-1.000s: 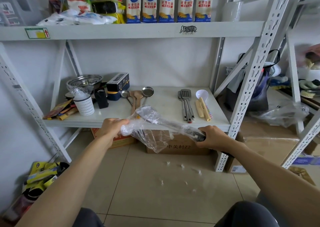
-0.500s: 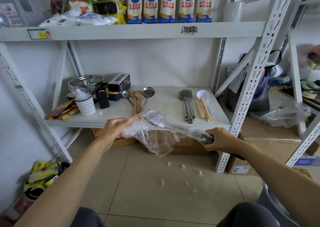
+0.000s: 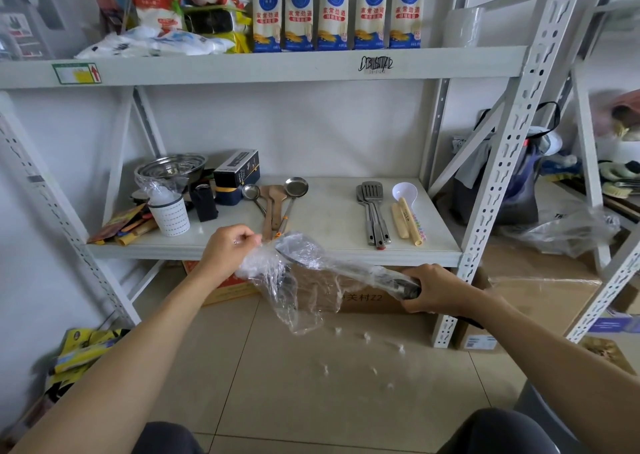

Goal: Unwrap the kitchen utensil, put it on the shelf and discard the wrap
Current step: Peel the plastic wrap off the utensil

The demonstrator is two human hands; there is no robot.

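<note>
A metal ladle-like utensil (image 3: 304,251) lies across the air in front of the lower shelf (image 3: 329,251), covered in clear plastic wrap (image 3: 294,294). My right hand (image 3: 433,289) grips its dark handle end. My left hand (image 3: 227,251) pinches a bunched part of the wrap beside the utensil's bowl. A loose flap of wrap hangs down below the utensil.
On the lower shelf lie ladles and a wooden spatula (image 3: 277,200), metal turners (image 3: 374,211), a white scoop (image 3: 405,192), a white cup (image 3: 169,212), steel bowls (image 3: 171,167). Cardboard boxes (image 3: 363,297) sit under it. A grey bin rim (image 3: 540,405) shows bottom right. Wrap scraps dot the floor.
My left hand has risen and pulled the wrap up and leftward off the utensil's bowl; more wrap now hangs loose below. My right hand keeps its grip on the handle.
</note>
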